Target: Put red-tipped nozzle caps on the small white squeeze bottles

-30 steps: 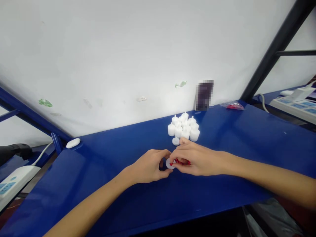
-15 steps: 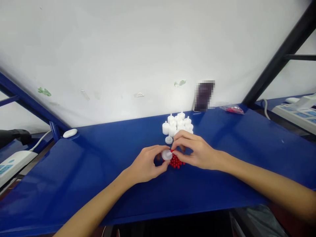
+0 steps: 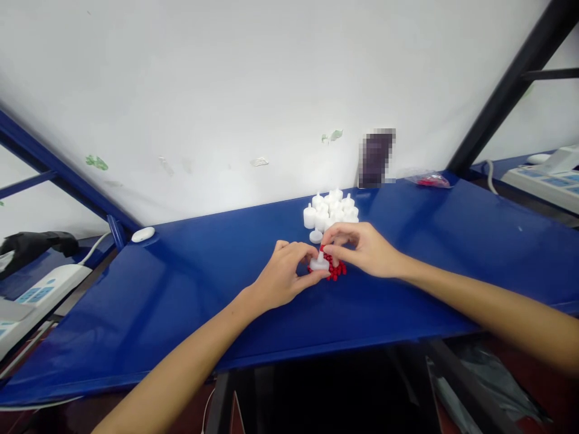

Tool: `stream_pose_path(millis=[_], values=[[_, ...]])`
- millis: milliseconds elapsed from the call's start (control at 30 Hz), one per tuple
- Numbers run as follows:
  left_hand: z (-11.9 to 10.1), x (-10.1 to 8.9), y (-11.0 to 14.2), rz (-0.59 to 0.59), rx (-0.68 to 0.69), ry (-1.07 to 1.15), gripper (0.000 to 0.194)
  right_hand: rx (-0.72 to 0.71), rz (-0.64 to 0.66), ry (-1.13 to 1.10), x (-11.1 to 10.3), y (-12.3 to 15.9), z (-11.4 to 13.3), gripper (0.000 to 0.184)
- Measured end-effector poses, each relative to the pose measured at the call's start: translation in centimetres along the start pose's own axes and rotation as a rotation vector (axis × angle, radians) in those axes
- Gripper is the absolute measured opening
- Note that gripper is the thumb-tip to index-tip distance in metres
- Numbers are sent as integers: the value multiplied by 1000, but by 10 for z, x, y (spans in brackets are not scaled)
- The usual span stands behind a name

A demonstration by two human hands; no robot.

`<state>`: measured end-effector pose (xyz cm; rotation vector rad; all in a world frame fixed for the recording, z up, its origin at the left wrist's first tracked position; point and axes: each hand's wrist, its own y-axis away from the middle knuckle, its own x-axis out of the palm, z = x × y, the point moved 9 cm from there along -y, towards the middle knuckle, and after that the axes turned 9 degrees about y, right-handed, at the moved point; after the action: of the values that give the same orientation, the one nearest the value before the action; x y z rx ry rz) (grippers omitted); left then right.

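Note:
My left hand (image 3: 284, 274) pinches a small white plastic cap (image 3: 319, 263) between thumb and fingers, just above the blue tabletop (image 3: 190, 289). My right hand (image 3: 362, 248) is curled beside it, fingertips pressed together at the top of the cap. A small heap of red beads (image 3: 335, 269) lies under and between the two hands. Behind them stands a cluster of several white caps (image 3: 332, 208), with one loose white piece (image 3: 315, 236) in front of it.
A white oval object (image 3: 143, 234) lies at the table's back left. A clear bag with red beads (image 3: 427, 179) and a blurred dark object (image 3: 376, 158) sit at the back right. Power strips (image 3: 538, 178) rest on side shelves. A black frame post (image 3: 506, 90) rises at right.
Both hands have shifted slightly toward the white cluster. The white piece in my left hand has turned from flat side up to nozzle up, and the red beads lie more exposed.

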<state>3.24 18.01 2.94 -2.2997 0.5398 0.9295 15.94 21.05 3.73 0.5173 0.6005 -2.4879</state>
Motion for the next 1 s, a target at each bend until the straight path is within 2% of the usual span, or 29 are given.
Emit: stream_pose_path(millis=[100, 200, 267, 367, 433, 533, 667, 833, 900, 1000], values=[[1, 2, 1, 3, -7, -35, 31, 65, 45, -127, 4, -1, -6, 20], [0, 1, -1, -28, -3, 16, 25, 40, 21, -129, 2, -3, -5, 19], [3, -6, -3, -107, -30, 117, 24, 4, -9, -102, 0, -3, -2, 21], [9, -19, -5, -221, -78, 260, 38, -66, -31, -25, 1, -1, 4, 33], [8, -25, -7, -250, -57, 282, 41, -111, -20, 27, 5, 0, 8, 40], [5, -27, -10, -258, -6, 278, 35, -134, 26, 76, 12, 2, 7, 47], [22, -22, -11, -302, -105, 366, 32, -182, 38, 229, 16, 3, 6, 48], [41, -16, -7, -308, -174, 563, 34, -323, -73, 526, 11, 7, 16, 43], [47, -17, -5, -298, -178, 594, 31, -355, -136, 584, 6, 10, 19, 38], [58, -25, -2, -349, -190, 616, 24, -378, -203, 601, -3, 14, 18, 32]])
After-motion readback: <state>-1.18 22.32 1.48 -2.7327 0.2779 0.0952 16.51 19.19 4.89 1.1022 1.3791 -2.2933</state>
